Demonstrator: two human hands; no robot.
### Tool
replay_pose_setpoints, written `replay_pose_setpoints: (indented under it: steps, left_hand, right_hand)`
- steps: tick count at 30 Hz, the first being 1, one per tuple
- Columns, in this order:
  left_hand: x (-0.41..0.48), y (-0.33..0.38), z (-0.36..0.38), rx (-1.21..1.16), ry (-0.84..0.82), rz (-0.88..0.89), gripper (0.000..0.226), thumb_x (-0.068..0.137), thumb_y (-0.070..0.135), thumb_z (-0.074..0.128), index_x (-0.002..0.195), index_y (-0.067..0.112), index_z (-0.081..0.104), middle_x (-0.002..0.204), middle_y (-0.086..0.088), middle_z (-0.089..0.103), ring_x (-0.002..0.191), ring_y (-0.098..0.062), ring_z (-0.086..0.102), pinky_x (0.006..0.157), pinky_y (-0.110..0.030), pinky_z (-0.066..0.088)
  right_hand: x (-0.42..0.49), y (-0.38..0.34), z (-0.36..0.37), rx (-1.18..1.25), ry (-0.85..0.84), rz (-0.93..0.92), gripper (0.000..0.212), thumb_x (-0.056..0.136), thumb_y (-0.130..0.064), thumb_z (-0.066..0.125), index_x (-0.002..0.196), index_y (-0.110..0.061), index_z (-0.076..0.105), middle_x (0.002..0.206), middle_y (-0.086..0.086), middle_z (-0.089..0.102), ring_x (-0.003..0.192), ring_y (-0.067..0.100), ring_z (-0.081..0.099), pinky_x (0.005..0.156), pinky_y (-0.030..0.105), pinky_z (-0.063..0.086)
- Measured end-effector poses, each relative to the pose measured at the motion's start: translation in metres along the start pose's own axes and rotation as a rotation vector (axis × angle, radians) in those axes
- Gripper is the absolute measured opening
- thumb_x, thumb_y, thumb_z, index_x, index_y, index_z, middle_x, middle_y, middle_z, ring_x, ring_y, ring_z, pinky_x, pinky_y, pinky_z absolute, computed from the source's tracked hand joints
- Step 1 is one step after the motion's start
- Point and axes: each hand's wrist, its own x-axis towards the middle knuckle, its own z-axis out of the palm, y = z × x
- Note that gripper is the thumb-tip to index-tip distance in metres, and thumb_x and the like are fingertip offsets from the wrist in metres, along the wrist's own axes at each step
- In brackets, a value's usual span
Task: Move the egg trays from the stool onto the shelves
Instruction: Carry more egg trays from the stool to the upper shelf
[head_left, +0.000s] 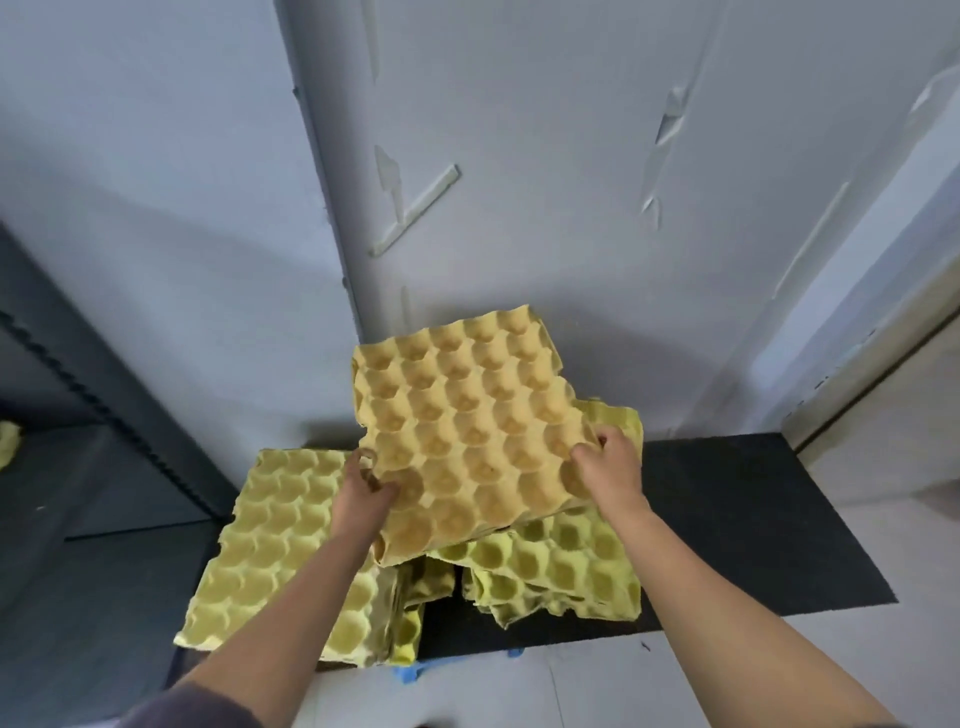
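An orange egg tray (462, 415) sits between both outstretched arms; the left hand (363, 493) and right hand (608, 473) each grip one side.

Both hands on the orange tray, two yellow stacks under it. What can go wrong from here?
1. The left hand and right hand grip the orange tray only along its near half. The far side is unsupported and may sag or tear.
2. The right stack below sits askew, so its top tray could snag and slide off.
3. The shelf is to the left, and swinging there could clip the left stack.
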Motion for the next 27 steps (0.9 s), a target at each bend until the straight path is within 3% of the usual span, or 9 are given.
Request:
replay_pose_setpoints:
  steps: [2,5,9,12,16,19,21,23,27]
  left_hand:
    - [-0.009,-0.005,-0.015,-0.006,0.037,-0.021,0.057,0.085,0.007,0.059,0.135,0.016,0.034,0.088,-0.002,0.053,0.082,-0.028,0.057,0.075,-0.04,0.051]
    - [-0.023,-0.01,-0.038,-0.005,0.079,-0.014,0.052,0.087,0.008,0.058,0.132,0.017,0.035,0.078,0.003,0.047,0.078,-0.027,0.056,0.069,-0.04,0.049]
    - [-0.041,-0.023,-0.078,-0.041,0.153,-0.024,0.043,0.088,0.01,0.058,0.126,0.015,0.039,0.084,0.001,0.052,0.071,-0.018,0.055,0.057,-0.03,0.046]
    - [-0.051,-0.037,-0.116,-0.072,0.205,-0.011,0.033,0.085,0.007,0.056,0.117,0.013,0.048,0.091,-0.009,0.06,0.069,-0.024,0.058,0.054,-0.031,0.046]
    - [-0.071,-0.062,-0.181,-0.067,0.309,0.011,0.032,0.081,0.005,0.054,0.113,0.002,0.048,0.093,-0.012,0.042,0.055,-0.016,0.04,0.051,-0.028,0.036]
    - [-0.093,-0.083,-0.233,-0.087,0.354,0.018,0.038,0.083,0.009,0.057,0.12,0.013,0.047,0.113,-0.01,0.041,0.081,-0.022,0.049,0.073,-0.033,0.043]
    - [-0.109,-0.096,-0.264,-0.11,0.385,0.01,0.058,0.086,0.012,0.061,0.138,0.017,0.035,0.125,-0.009,0.033,0.101,-0.025,0.046,0.087,-0.034,0.037]
    - [-0.124,-0.111,-0.295,-0.133,0.422,0.017,0.069,0.087,0.011,0.061,0.146,0.016,0.025,0.133,-0.011,0.03,0.115,-0.027,0.042,0.091,-0.033,0.032]
    - [-0.149,-0.138,-0.349,-0.151,0.521,0.033,0.069,0.087,0.009,0.06,0.146,0.016,0.025,0.136,-0.012,0.031,0.115,-0.023,0.041,0.094,-0.028,0.029]
  right_hand:
    - [-0.01,-0.008,0.008,0.033,-0.015,-0.042,0.044,0.078,-0.023,0.058,0.12,-0.009,0.055,0.112,0.008,0.058,0.097,0.025,0.057,0.074,0.032,0.042]
    - [-0.026,-0.021,0.02,0.052,-0.036,-0.094,0.042,0.082,-0.019,0.059,0.121,-0.006,0.054,0.114,0.007,0.058,0.106,0.026,0.055,0.084,0.034,0.043]
    - [-0.056,-0.042,0.044,0.08,-0.06,-0.169,0.032,0.085,-0.014,0.059,0.116,-0.004,0.058,0.098,0.003,0.058,0.098,0.026,0.057,0.072,0.025,0.033]
    - [-0.082,-0.06,0.068,0.154,-0.099,-0.17,0.029,0.087,-0.013,0.059,0.115,-0.005,0.058,0.095,0.002,0.056,0.082,0.017,0.052,0.068,0.025,0.033]
    - [-0.127,-0.085,0.112,0.188,-0.167,-0.19,0.024,0.086,-0.015,0.059,0.108,-0.006,0.06,0.095,0.007,0.06,0.087,0.024,0.056,0.072,0.03,0.039]
    - [-0.17,-0.104,0.151,0.207,-0.224,-0.192,0.023,0.084,-0.017,0.06,0.105,-0.007,0.062,0.096,0.008,0.063,0.092,0.027,0.059,0.079,0.037,0.047]
    - [-0.199,-0.116,0.174,0.22,-0.25,-0.209,0.026,0.081,-0.022,0.061,0.104,-0.009,0.063,0.095,0.007,0.063,0.094,0.028,0.06,0.084,0.043,0.049]
    - [-0.228,-0.129,0.198,0.227,-0.292,-0.237,0.026,0.081,-0.022,0.061,0.105,-0.011,0.061,0.091,0.0,0.059,0.095,0.024,0.058,0.085,0.039,0.048]
    - [-0.276,-0.156,0.236,0.249,-0.361,-0.291,0.026,0.085,-0.013,0.06,0.111,-0.008,0.06,0.096,0.002,0.061,0.086,0.018,0.056,0.071,0.029,0.041]
